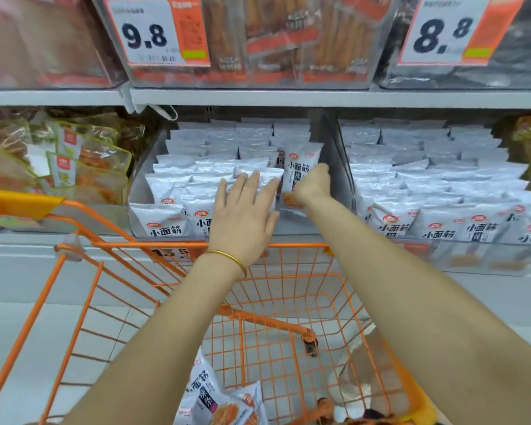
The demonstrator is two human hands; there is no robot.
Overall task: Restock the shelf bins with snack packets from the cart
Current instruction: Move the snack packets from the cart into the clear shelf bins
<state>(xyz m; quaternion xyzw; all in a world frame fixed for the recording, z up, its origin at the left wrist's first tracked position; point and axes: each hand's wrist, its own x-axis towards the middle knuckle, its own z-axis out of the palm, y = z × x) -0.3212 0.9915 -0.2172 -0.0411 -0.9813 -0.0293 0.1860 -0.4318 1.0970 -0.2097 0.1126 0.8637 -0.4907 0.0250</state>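
At far left, yellowish bags (83, 161) are too blurred to read. The orange cart (178, 245) stands below the shelf, and the white snack packets (209, 400) in it are cut off by the bottom edge. The left hand (242, 216), fingers straight, lies flat against packets in the middle bin (141, 185). The right hand (313, 185) grips one upright packet (299, 167) by that bin's right wall, its fingertips hidden.

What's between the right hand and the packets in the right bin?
Head view: only the clear bin walls. The right hand grips a packet just left of them; the right bin's packets lie beyond.
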